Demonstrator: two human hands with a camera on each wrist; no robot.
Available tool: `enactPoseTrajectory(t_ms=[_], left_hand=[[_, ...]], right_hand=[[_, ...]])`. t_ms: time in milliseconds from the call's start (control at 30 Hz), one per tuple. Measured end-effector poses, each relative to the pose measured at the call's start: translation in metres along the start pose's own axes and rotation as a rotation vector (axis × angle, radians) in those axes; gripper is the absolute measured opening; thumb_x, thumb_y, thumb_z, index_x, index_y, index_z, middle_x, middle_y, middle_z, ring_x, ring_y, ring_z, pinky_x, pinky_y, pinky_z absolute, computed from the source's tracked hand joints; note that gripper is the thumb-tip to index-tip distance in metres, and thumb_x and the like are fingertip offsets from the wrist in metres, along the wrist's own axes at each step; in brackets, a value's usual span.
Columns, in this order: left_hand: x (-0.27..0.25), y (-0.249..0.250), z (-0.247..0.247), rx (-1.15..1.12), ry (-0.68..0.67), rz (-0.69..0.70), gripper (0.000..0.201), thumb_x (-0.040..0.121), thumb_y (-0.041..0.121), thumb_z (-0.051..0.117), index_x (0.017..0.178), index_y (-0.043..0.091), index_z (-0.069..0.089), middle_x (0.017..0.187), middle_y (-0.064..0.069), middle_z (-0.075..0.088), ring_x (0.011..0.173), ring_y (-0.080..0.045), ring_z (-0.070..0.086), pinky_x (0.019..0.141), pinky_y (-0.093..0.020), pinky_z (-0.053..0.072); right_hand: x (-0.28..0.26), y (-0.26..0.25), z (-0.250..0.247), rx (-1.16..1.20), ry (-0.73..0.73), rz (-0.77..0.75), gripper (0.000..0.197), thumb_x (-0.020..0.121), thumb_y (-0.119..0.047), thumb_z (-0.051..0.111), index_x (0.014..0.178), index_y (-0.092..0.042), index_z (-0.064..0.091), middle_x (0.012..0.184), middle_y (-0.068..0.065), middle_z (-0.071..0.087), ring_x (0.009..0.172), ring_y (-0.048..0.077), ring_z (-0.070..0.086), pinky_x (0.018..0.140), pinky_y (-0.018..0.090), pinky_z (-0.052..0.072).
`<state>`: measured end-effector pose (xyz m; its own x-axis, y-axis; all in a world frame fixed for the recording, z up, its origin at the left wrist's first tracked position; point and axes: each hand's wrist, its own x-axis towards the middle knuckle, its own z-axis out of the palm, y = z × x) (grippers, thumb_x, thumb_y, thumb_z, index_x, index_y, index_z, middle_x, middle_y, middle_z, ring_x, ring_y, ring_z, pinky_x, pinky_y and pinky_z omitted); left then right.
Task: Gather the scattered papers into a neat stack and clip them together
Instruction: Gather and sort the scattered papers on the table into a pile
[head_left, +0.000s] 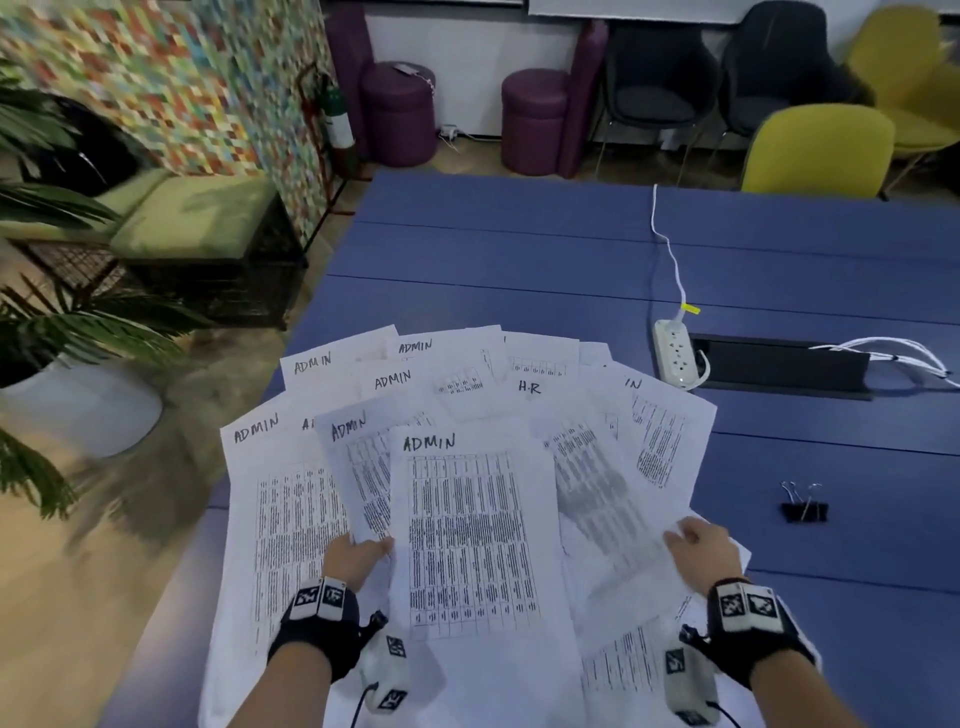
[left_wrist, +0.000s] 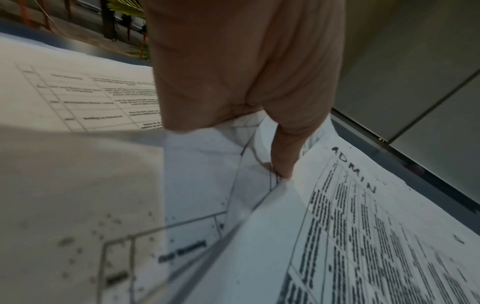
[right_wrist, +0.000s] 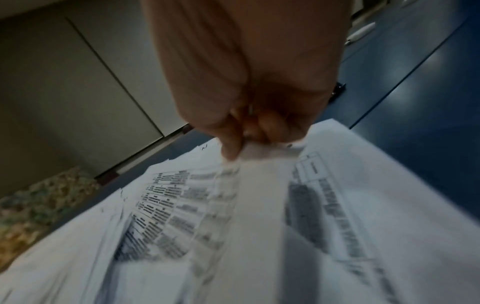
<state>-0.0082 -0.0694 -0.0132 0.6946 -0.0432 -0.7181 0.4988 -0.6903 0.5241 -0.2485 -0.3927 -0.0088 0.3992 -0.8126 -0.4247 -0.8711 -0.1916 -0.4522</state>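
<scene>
Loosely fanned papers (head_left: 470, 525) on blue table (head_left: 571, 249), left hand (head_left: 358, 558) and right hand (head_left: 698, 545) each pinching sheets, binder clips (head_left: 804, 506) nearby

Both hands (head_left: 358, 558) grip fanned papers (head_left: 470, 525) on blue table (head_left: 519, 249).

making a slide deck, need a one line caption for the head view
Both hands, left hand and right hand, grip fanned papers on a blue table; binder clips wait nearby.
</scene>
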Motion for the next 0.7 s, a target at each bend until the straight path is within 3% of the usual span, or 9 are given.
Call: enactPoseTrajectory(t_ms=[67, 100, 167, 200, 367, 467, 533, 633, 700], left_hand=[[-0.002, 0.0, 0.001, -0.005, 0.007, -0.004, 0.061, 0.085, 0.016, 0.066, 0.133, -0.011, 0.039, 0.138, -0.028, 0.045, 0.123, -0.04, 0.048, 0.103, -0.046, 0.041], [-0.005, 0.001, 0.003, 0.019, -0.004, 0.006, 0.065, 0.086, 0.015, 0.065, 0.138, -0.01, 0.034, 0.142, -0.027, 0.041, 0.128, -0.04, 0.043, 0.107, -0.047, 0.038], [-0.008, 0.003, 0.008, 0.098, 0.002, 0.041, 0.056, 0.089, 0.008, 0.059, 0.135, -0.012, 0.035, 0.141, -0.026, 0.042, 0.126, -0.037, 0.045, 0.106, -0.045, 0.036], [-0.013, 0.005, 0.01, 0.124, 0.007, 0.056, 0.049, 0.09, 0.004, 0.057, 0.133, -0.012, 0.039, 0.137, -0.027, 0.045, 0.119, -0.035, 0.05, 0.103, -0.043, 0.038], [-0.011, 0.012, 0.013, 0.158, 0.047, 0.11, 0.029, 0.089, -0.003, 0.052, 0.118, -0.009, 0.054, 0.118, -0.028, 0.06, 0.096, -0.035, 0.058, 0.092, -0.045, 0.049], [-0.005, 0.009, 0.012, 0.191, 0.073, 0.141, 0.029, 0.089, -0.004, 0.05, 0.117, -0.007, 0.056, 0.113, -0.026, 0.063, 0.098, -0.038, 0.062, 0.087, -0.041, 0.052], [-0.004, 0.009, 0.009, 0.207, 0.109, 0.179, 0.021, 0.09, 0.0, 0.05, 0.108, -0.003, 0.06, 0.102, -0.023, 0.067, 0.084, -0.034, 0.063, 0.081, -0.041, 0.056], [-0.009, 0.012, 0.003, 0.165, 0.087, 0.179, 0.03, 0.094, 0.02, 0.051, 0.108, -0.005, 0.059, 0.076, -0.01, 0.059, 0.063, -0.02, 0.052, 0.07, -0.033, 0.051], [-0.013, 0.013, 0.001, 0.18, 0.026, 0.129, 0.055, 0.09, 0.045, 0.054, 0.118, -0.002, 0.051, 0.089, -0.014, 0.059, 0.079, -0.023, 0.059, 0.078, -0.034, 0.048]], right_hand=[[-0.014, 0.007, 0.009, -0.153, -0.235, -0.092, 0.008, 0.09, -0.022, 0.056, 0.082, -0.021, 0.054, 0.086, 0.003, 0.056, 0.087, 0.021, 0.051, 0.071, 0.024, 0.039], [-0.02, 0.009, 0.014, -0.207, -0.324, -0.115, 0.021, 0.09, -0.023, 0.056, 0.072, -0.025, 0.046, 0.076, -0.004, 0.049, 0.082, 0.018, 0.047, 0.062, 0.018, 0.035], [-0.028, 0.013, 0.02, -0.246, -0.421, -0.159, 0.029, 0.088, -0.026, 0.057, 0.068, -0.029, 0.037, 0.072, -0.009, 0.04, 0.08, 0.015, 0.044, 0.056, 0.013, 0.03], [-0.03, 0.012, 0.021, -0.235, -0.433, -0.17, 0.021, 0.087, -0.026, 0.059, 0.074, -0.027, 0.043, 0.076, -0.009, 0.044, 0.081, 0.015, 0.046, 0.061, 0.015, 0.034], [-0.041, 0.005, 0.022, 0.037, -0.238, -0.117, 0.022, 0.084, -0.019, 0.065, 0.105, -0.018, 0.058, 0.088, 0.0, 0.06, 0.091, 0.023, 0.059, 0.085, 0.029, 0.047], [-0.051, -0.001, 0.028, 0.11, -0.166, 0.009, 0.058, 0.085, -0.027, 0.067, 0.136, -0.015, 0.042, 0.123, 0.012, 0.058, 0.115, 0.03, 0.054, 0.098, 0.034, 0.04], [-0.055, 0.0, 0.036, 0.068, -0.169, 0.044, 0.076, 0.085, -0.034, 0.066, 0.146, -0.012, 0.027, 0.145, 0.011, 0.042, 0.132, 0.03, 0.042, 0.108, 0.036, 0.033], [-0.057, 0.0, 0.047, 0.058, -0.134, 0.028, 0.061, 0.09, -0.024, 0.058, 0.145, -0.014, 0.034, 0.141, 0.01, 0.049, 0.127, 0.029, 0.048, 0.106, 0.038, 0.039], [-0.059, -0.001, 0.052, 0.115, -0.123, 0.032, 0.052, 0.091, -0.016, 0.056, 0.14, -0.011, 0.043, 0.134, 0.012, 0.054, 0.121, 0.03, 0.052, 0.103, 0.036, 0.041]])
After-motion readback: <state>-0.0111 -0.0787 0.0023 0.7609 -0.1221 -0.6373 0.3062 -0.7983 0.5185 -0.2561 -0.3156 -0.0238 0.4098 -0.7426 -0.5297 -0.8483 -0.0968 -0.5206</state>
